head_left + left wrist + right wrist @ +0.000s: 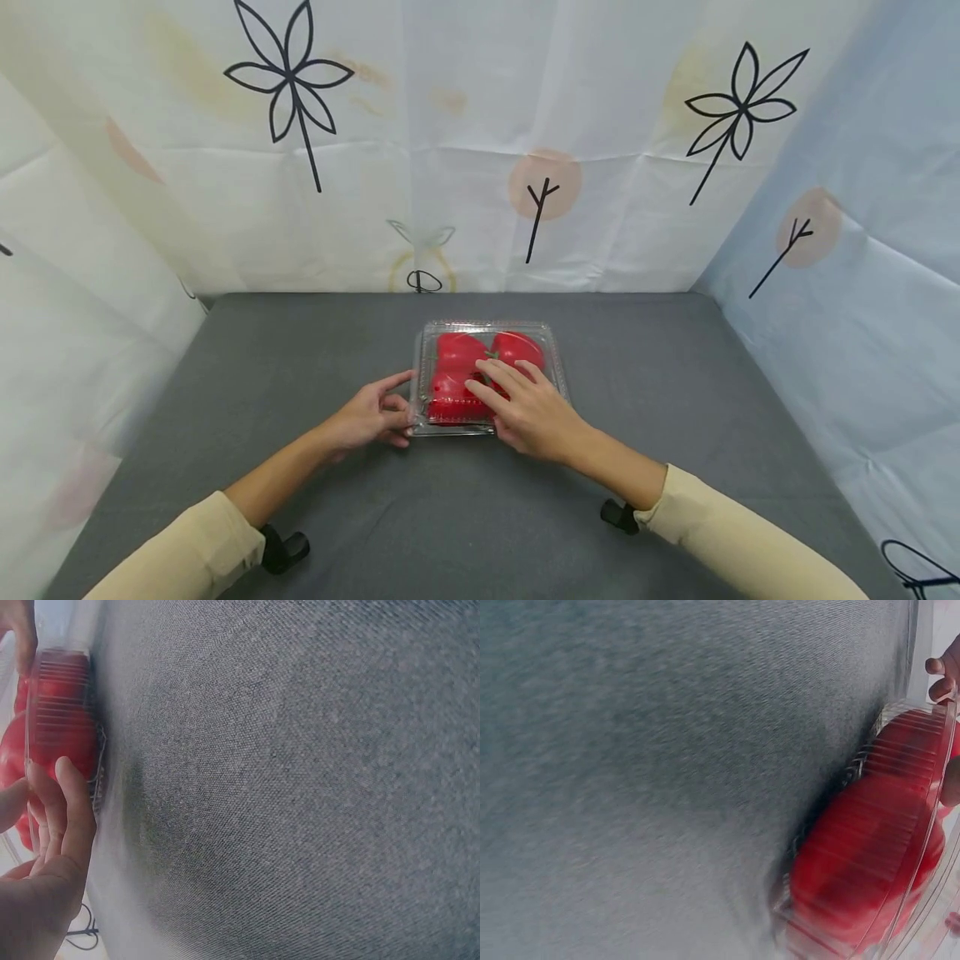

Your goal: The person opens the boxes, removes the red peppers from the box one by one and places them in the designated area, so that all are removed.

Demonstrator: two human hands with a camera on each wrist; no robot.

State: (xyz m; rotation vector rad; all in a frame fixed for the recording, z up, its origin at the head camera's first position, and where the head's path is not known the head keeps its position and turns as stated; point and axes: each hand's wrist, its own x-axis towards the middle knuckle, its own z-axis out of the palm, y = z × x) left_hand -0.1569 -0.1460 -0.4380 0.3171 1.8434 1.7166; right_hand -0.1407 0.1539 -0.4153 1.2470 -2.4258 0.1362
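My two arms reach forward and angle inward, each sleeve ending partway so the forearm and wrist beyond it are bare. My left hand is turned on its side; one digit stretches out straight while the others bend, thumb and fingertips drawn together in a pinch. My right hand lies palm down with its back to me, slightly higher, its fingers spread apart and gently bent, pointing to my left. My hands are near each other, not touching.
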